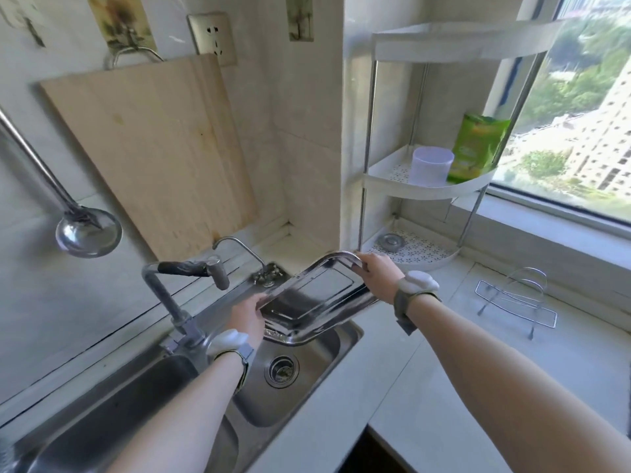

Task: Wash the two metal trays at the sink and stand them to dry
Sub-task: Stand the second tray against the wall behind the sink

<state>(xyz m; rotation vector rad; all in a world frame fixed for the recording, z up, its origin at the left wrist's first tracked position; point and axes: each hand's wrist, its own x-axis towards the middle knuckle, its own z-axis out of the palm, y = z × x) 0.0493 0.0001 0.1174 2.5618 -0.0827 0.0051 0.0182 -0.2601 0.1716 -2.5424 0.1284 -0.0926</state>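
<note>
Trays (pixel 317 298) hung over the sink's (pixel 353 331) right basin, our left hand (pixel 247 315) and right hand (pixel 379 273) clamped on opposite rims; we judged level best under the faucet (pixel 191 271).

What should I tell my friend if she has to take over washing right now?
Left hand: gripping the near-left edge of the tray.
Right hand: gripping the tray's far corner.
The tray is held tilted over the right sink basin. A second tray seems to lie right under it; hard to tell.
The tap shows no water running.
The wire rack on the counter at the right holds nothing.
Done: no tray standing to dry yet.
Left: finish washing, then stand both trays to dry, probably in the rack.
</note>
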